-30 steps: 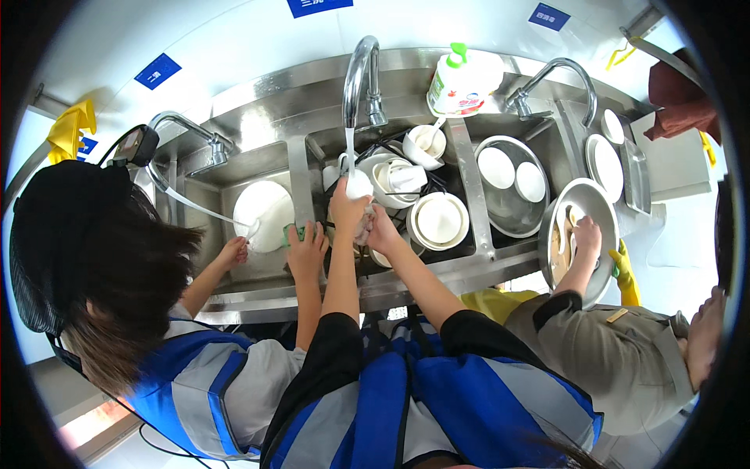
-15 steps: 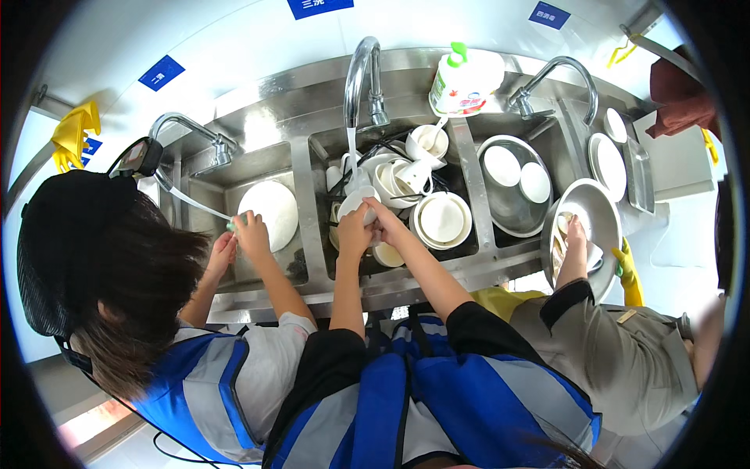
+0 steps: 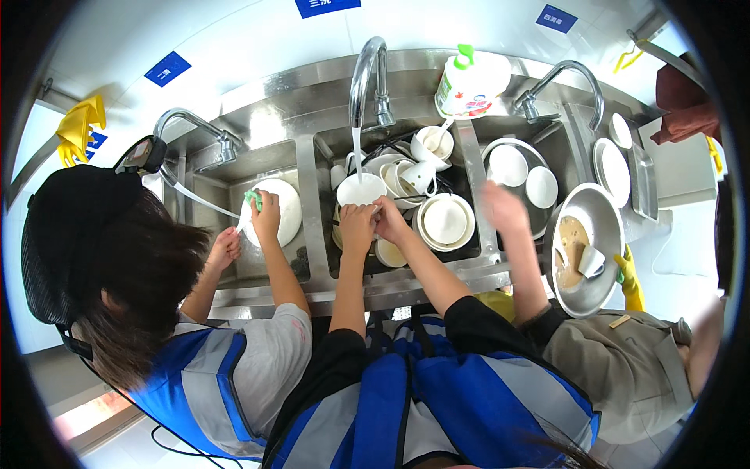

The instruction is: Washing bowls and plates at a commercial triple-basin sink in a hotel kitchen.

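Observation:
A white bowl [image 3: 361,190] faces upward beneath the stream from the middle faucet [image 3: 367,74]. My left hand [image 3: 358,227] has its fingers closed on the bowl's near rim. Beside it, my right hand [image 3: 391,221] grips the same rim a little to the right; its fingertips are partly hidden. Around the bowl, the middle sink holds a white cup [image 3: 420,178], a stacked pair of white bowls [image 3: 444,221] and several more dishes with dark utensils among them.
At left, a co-worker's hand [image 3: 266,215] presses a green scrubber on a white plate [image 3: 287,209]. At right, another person's blurred hand [image 3: 506,207] reaches over the right sink. A tilted steel basin [image 3: 605,223] holds a cup and brownish liquid. A pump bottle [image 3: 461,82] stands behind.
The bowl in my hands has turned its open side up under the water. The left co-worker's scrubber moved onto the plate. The right person's hand left the basin and moved left.

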Motion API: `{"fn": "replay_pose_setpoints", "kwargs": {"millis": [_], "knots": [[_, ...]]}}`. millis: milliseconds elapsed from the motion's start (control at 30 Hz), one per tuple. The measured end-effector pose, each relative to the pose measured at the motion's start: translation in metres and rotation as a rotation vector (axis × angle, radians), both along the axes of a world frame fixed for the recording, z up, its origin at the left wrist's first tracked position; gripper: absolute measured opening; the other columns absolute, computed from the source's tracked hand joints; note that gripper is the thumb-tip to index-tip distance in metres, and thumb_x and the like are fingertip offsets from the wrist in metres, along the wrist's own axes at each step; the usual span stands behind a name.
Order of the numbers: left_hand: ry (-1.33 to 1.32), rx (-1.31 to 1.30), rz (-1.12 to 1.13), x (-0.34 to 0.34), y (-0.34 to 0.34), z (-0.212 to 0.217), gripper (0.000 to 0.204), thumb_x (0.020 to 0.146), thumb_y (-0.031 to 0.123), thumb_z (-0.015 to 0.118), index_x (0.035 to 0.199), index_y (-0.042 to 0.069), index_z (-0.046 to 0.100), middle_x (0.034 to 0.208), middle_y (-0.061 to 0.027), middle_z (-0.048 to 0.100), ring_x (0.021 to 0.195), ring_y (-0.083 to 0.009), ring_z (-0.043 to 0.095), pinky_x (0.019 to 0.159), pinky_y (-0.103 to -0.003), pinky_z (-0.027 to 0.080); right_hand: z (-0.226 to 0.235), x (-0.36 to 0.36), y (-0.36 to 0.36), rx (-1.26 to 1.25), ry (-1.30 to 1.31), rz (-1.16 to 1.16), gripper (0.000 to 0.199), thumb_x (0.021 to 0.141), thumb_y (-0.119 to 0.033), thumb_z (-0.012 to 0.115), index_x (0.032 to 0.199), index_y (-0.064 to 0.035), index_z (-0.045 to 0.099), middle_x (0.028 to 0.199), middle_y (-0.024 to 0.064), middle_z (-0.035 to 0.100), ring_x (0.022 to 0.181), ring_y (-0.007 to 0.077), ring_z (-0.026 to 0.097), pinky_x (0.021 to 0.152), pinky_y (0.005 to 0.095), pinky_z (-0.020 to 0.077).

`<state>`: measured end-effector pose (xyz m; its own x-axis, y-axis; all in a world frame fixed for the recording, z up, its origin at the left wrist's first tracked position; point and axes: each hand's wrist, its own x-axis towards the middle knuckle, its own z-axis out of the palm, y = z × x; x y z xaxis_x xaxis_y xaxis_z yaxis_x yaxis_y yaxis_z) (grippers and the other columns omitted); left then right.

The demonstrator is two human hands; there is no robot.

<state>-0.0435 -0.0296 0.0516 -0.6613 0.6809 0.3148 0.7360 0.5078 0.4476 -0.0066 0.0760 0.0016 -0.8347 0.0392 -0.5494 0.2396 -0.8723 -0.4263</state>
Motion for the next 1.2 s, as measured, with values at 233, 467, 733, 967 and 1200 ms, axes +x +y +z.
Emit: {"fn": "replay_pose_setpoints", "kwargs": {"millis": [233, 467, 733, 967, 1200], "knots": [[-0.534, 0.373, 0.339, -0.001, -0.017, -0.028, 0.030, 0.071, 0.012, 0.066, 0.096, -0.001, 0.055, 0.085, -0.0172, 0.060, 0.082, -0.0315, 0.056, 0.075, -0.040, 0.042, 0.021, 0.022, -0.025, 0.007, 0.043, 0.007, 0.037, 0.088, -0.037, 0.047, 0.112, -0.0086, 0.050, 0.104, 0.0052, 0.058, 0.091, 0.0180, 0.056, 0.075, 0.0368, 0.0467], [-1.321, 1.179, 0.324, -0.027, -0.012, -0.061, 0.039, 0.084, 0.014, 0.061, 0.113, -0.008, 0.045, 0.108, -0.0155, 0.055, 0.099, -0.0269, 0.055, 0.086, -0.040, 0.044, 0.003, 0.038, -0.024, 0.069, 0.022, -0.076, 0.034, 0.093, -0.034, 0.041, 0.115, -0.0082, 0.048, 0.107, 0.0058, 0.058, 0.095, 0.0195, 0.057, 0.075, 0.0408, 0.0483], [-1.764, 1.604, 0.446, -0.036, -0.008, -0.070, 0.049, 0.086, 0.014, 0.056, 0.125, -0.006, 0.035, 0.127, -0.0181, 0.043, 0.119, -0.0330, 0.040, 0.101, -0.052, 0.031, -0.002, 0.044, -0.027, 0.066, 0.043, -0.124, 0.031, 0.093, -0.027, 0.042, 0.110, -0.0033, 0.052, 0.098, 0.0066, 0.059, 0.087, 0.0179, 0.057, 0.070, 0.0360, 0.0485], [-1.728, 1.569, 0.229, 0.011, -0.032, -0.040, 0.048, 0.085, 0.012, 0.058, 0.125, -0.005, 0.037, 0.126, -0.0159, 0.044, 0.118, -0.0300, 0.042, 0.100, -0.049, 0.033, 0.014, 0.052, -0.024, 0.037, 0.072, -0.095, 0.042, 0.093, -0.043, 0.037, 0.111, -0.0074, 0.051, 0.097, 0.0051, 0.059, 0.082, 0.0182, 0.057, 0.065, 0.0327, 0.0467], [-0.943, 0.586, 0.103, 0.031, -0.031, 0.010, 0.045, 0.078, 0.010, 0.063, 0.119, 0.000, 0.046, 0.105, -0.0152, 0.059, 0.098, -0.0277, 0.058, 0.081, -0.036, 0.045, 0.037, 0.059, -0.036, 0.171, -0.011, 0.018, 0.069, 0.081, -0.062, 0.047, 0.125, -0.0094, 0.043, 0.108, 0.0080, 0.054, 0.095, 0.0182, 0.050, 0.073, 0.0332, 0.0441]]}}
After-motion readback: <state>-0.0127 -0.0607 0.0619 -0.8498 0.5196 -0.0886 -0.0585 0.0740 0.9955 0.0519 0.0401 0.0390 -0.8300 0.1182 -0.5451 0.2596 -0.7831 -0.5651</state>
